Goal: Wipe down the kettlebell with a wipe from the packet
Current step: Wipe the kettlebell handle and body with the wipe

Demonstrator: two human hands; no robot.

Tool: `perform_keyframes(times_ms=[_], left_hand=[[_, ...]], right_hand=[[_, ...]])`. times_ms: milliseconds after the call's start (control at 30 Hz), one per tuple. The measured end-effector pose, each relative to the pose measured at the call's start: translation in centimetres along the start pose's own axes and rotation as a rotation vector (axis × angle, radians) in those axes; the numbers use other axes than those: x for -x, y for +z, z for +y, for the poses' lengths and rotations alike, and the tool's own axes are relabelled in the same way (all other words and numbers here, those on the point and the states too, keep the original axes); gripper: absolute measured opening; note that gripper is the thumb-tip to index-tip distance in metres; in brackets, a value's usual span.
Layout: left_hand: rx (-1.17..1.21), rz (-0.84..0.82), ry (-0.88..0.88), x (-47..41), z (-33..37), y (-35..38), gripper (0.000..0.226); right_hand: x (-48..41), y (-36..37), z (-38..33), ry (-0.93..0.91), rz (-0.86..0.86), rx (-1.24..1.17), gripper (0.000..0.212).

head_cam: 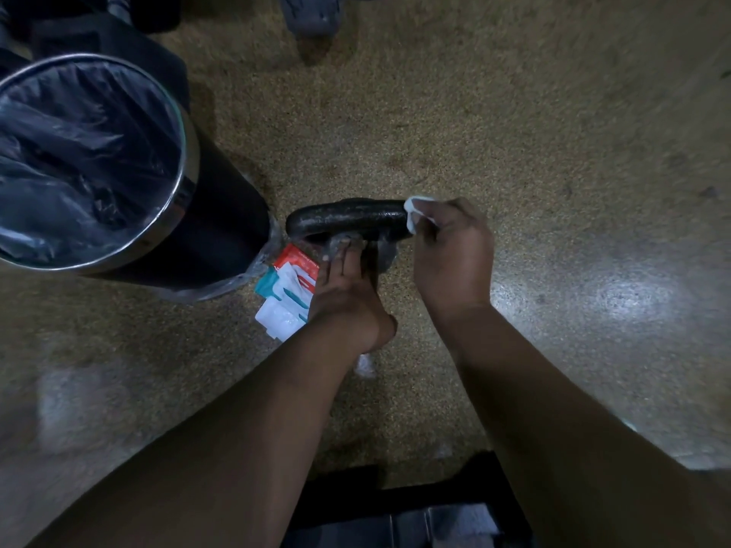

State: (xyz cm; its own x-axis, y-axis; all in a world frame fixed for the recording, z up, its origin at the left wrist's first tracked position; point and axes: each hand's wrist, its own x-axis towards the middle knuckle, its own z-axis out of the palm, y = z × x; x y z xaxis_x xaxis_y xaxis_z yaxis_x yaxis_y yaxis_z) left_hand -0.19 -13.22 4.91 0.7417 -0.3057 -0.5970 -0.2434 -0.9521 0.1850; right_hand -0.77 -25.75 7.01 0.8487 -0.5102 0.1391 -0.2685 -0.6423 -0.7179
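Note:
A black kettlebell (pixel 348 219) stands on the speckled floor, seen from above, its handle running left to right. My right hand (pixel 451 251) is closed around the handle's right end with a white wipe (pixel 413 215) pressed between fingers and metal. My left hand (pixel 344 286) rests flat on the kettlebell's body below the handle, fingertips touching it. Most of the body is hidden under both hands. The wipe packet (pixel 286 296), white with red and teal, lies on the floor just left of my left hand.
A round metal-rimmed bin (pixel 180 191) lined with a dark bag stands at the left, close to the kettlebell. A grey shoe (pixel 312 13) is at the top edge. Dark equipment (pixel 395 508) sits at the bottom between my arms.

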Motion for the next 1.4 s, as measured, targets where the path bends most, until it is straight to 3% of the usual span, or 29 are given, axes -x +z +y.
perform_keyframes(times_ms=[133, 600, 767, 1267, 1400], left_hand=[[-0.025, -0.021, 0.003, -0.2, -0.2, 0.1, 0.113], [-0.076, -0.015, 0.042, -0.6, -0.5, 0.6, 0.112], [-0.086, -0.025, 0.038, -0.5, -0.7, 0.5, 0.113], [-0.067, -0.012, 0.060, -0.8, -0.8, 1.1, 0.113], [-0.066, 0.002, 0.064, -0.7, -0.9, 1.3, 0.115]], right_hand=[[0.3, -0.2, -0.2, -0.072, -0.006, 0.023, 0.021], [0.0, 0.1, -0.2, 0.034, 0.018, -0.009, 0.023], [0.4, 0.2, -0.5, -0.019, -0.002, 0.029, 0.022], [-0.5, -0.2, -0.8, 0.145, 0.002, -0.079, 0.019], [0.6, -0.1, -0.8, 0.063, 0.027, -0.042, 0.019]])
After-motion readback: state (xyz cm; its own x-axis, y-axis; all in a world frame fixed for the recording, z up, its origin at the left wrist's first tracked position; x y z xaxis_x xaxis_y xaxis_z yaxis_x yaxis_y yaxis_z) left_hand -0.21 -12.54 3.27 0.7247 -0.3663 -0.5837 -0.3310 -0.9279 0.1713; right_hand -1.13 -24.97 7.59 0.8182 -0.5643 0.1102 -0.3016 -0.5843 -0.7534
